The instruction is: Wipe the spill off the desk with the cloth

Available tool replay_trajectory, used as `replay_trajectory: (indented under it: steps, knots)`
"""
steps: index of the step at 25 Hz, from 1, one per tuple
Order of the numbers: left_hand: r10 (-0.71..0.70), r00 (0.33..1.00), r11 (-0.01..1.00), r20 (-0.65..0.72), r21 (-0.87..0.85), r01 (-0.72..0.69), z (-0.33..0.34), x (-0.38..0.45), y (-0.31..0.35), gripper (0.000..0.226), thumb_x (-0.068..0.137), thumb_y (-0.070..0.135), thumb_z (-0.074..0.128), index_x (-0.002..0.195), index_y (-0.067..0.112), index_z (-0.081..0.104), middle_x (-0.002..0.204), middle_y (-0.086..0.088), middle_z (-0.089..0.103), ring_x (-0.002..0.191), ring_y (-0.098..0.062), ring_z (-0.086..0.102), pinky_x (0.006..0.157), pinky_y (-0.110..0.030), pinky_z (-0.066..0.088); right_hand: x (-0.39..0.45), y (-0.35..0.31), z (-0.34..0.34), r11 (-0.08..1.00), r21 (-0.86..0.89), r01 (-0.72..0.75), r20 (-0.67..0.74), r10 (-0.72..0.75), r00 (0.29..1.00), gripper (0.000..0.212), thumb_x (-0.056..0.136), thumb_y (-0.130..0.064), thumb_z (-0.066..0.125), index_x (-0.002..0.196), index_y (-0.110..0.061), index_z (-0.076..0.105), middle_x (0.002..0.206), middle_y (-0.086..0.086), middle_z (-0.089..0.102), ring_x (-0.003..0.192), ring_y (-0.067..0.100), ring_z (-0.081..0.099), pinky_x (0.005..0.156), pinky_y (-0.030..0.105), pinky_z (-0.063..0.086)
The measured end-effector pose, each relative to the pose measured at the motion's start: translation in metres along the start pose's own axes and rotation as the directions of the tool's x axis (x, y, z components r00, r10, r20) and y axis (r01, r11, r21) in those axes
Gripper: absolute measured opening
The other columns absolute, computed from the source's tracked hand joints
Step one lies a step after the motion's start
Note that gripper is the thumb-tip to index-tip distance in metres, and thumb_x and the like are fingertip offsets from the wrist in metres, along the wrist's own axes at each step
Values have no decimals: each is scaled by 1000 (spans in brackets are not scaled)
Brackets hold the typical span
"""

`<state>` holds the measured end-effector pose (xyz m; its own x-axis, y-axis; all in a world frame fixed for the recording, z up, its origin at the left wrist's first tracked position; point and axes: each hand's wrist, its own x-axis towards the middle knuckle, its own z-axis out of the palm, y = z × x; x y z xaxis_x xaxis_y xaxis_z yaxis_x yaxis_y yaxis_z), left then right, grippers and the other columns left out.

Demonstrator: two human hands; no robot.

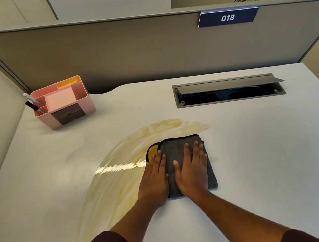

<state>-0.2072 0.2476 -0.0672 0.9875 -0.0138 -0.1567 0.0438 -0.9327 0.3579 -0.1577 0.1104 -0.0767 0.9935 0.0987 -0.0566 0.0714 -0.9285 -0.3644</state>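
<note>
Both hands [174,173] flat on cloth [182,148] at spill's [120,170] right edge.

My left hand [154,180] and right hand [192,168] lie flat, palms down, side by side. Fingers are spread and point far. Both forearms reach forward, sleeves pushed back.

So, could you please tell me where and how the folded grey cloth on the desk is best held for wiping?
Probably from above, palms flat on its broad top face. The cloth lies folded flat on the desk, offering no raised edge to pinch. The left hand and right hand press it side by side, fingers spread toward the far edge by the spill.
</note>
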Motion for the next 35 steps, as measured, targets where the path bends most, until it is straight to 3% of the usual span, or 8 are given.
replay_trajectory:
  steps: [4, 9, 12, 17, 27, 31, 35]
  knots:
    - [5, 1000, 1000, -21, 25, -5, 10, 1, -5, 66, 104, 48, 11, 162, 22, -6, 169, 5, -18, 156, -12, -20, 129, -36, 0, 4, 3, 9, 999, -4, -50, -30, 50, 998, 81, 102, -64, 24, 168, -22, 3, 175, 14, -3, 163, 30, -9, 131, 46, -1]
    - [84, 996, 993, -18, 79, -82, 9, 31, 0, 66, 104, 49, 12, 162, 23, -5, 170, 6, -14, 156, -11, -19, 127, -36, -1, 24, 1, 9, 950, 19, -312, -79, 313, 947, 92, 100, -67, 17, 166, -5, -1, 175, 17, -4, 163, 30, -10, 132, 48, -1]
    - [117, 993, 988, 18, 103, -118, 8, 54, 6, 66, 104, 47, 11, 162, 22, -7, 171, 5, -14, 156, -12, -19, 128, -36, -1, 44, 5, 4, 933, 22, -360, -93, 361, 928, 99, 97, -74, 19, 165, -6, -3, 175, 19, -4, 162, 32, -10, 132, 48, 0]
    - [112, 993, 990, 21, 78, -114, 7, 93, 12, 66, 104, 46, 8, 161, 19, -11, 170, 1, -18, 156, -14, -21, 129, -38, 0, 88, 14, 0, 957, -53, -285, -96, 279, 955, 102, 88, -90, 16, 166, -28, -5, 174, 20, -8, 162, 37, -8, 131, 54, 5]
    - [-38, 999, 998, -9, 47, 38, -7, 137, -13, 72, 103, 49, 18, 162, 14, -5, 170, -3, -14, 157, -20, -16, 129, -40, 1, 168, -7, -1, 996, -85, -3, 16, 4, 1000, 103, 88, -89, 20, 167, -26, 0, 175, 14, -9, 163, 29, -10, 132, 48, 0]
    - [-55, 995, 998, -80, -23, 53, -27, 110, -76, 67, 106, 51, 24, 163, 21, 6, 172, 5, -1, 158, -12, -7, 129, -37, 0, 177, -23, 7, 981, -117, 155, 75, -147, 986, 100, 91, -86, 26, 167, -27, 3, 175, 13, -9, 163, 29, -10, 132, 48, -1]
    - [-272, 950, 961, -155, 10, 277, -56, 67, -173, 71, 104, 56, 19, 163, 19, 8, 172, 4, 0, 159, -14, -4, 129, -40, 4, 181, -35, 6, 939, -121, 320, 194, -294, 936, 97, 91, -84, 31, 167, -31, 5, 176, 9, -10, 162, 26, -12, 131, 51, 0]
